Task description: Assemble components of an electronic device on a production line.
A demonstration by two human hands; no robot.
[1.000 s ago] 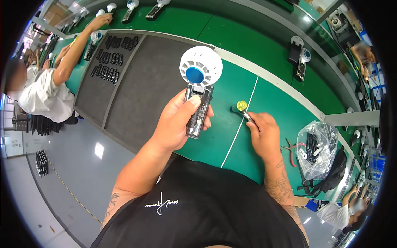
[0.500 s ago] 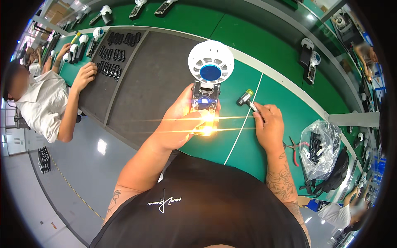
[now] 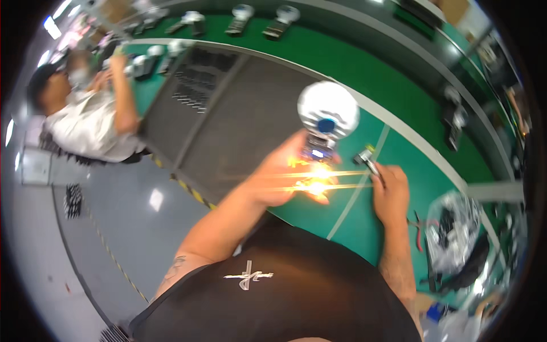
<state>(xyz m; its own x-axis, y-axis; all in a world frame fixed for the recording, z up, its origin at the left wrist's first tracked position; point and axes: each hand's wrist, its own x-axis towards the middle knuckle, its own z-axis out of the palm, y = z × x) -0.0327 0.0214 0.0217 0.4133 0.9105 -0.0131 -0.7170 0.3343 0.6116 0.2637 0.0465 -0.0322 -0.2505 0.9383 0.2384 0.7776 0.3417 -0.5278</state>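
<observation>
My left hand (image 3: 273,176) is closed around the dark body of a lit handheld device with a round white head (image 3: 327,105). Slots and a blue disc show on that head, and orange light glares from the lower body, partly hiding my fingers. To its right, my right hand (image 3: 392,191) grips the handle of a small hammer (image 3: 366,158) with a dark and yellow-green head. The hammer is low over the green tabletop, apart from the device; whether it touches the table I cannot tell. Motion blurs the picture.
A dark grey mat (image 3: 239,108) lies left of the device, with rows of small black parts (image 3: 196,85) at its far end. A co-worker (image 3: 85,119) sits beyond it. At right are pliers (image 3: 419,233) and a clear plastic bag (image 3: 453,228) of parts. Similar devices (image 3: 281,23) line the back.
The whole view has swung, shifting the scene rightward and down. The device in my left hand has tilted, foreshortening its body. The co-worker's hand has left the black parts and is raised.
</observation>
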